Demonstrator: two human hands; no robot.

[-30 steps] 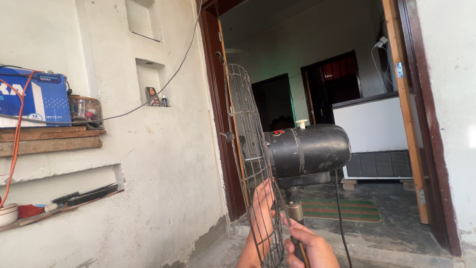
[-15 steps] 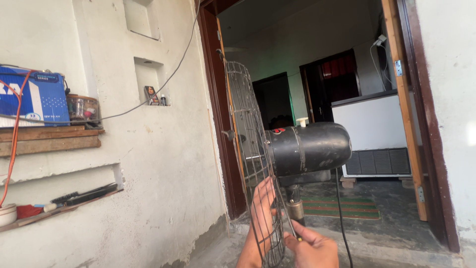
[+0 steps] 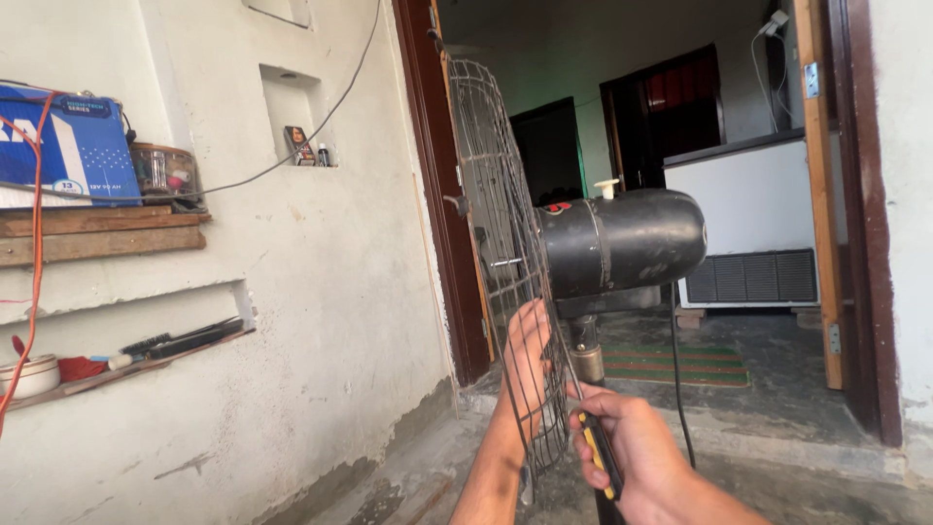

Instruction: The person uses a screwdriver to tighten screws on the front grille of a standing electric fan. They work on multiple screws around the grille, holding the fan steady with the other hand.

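A pedestal fan stands before me with a black motor housing (image 3: 622, 243) and a wire guard (image 3: 491, 194) seen edge-on. My left hand (image 3: 528, 362) lies flat against the lower part of the guard, fingers pointing up, partly behind the wires. My right hand (image 3: 632, 452) is closed on a tool with a black and yellow handle (image 3: 601, 455), held just below the fan's neck (image 3: 586, 355). The tool's tip is hidden.
A whitewashed wall is at left with a wooden shelf (image 3: 97, 233) carrying a blue battery (image 3: 63, 146) and a jar. A lower ledge (image 3: 126, 355) holds tools. An open doorway (image 3: 632, 146) lies behind the fan, with a white chest freezer (image 3: 743, 224) inside.
The view has shifted slightly. My right hand has moved up a little and turned, so the black and yellow handle now shows. My left hand stays on the guard.
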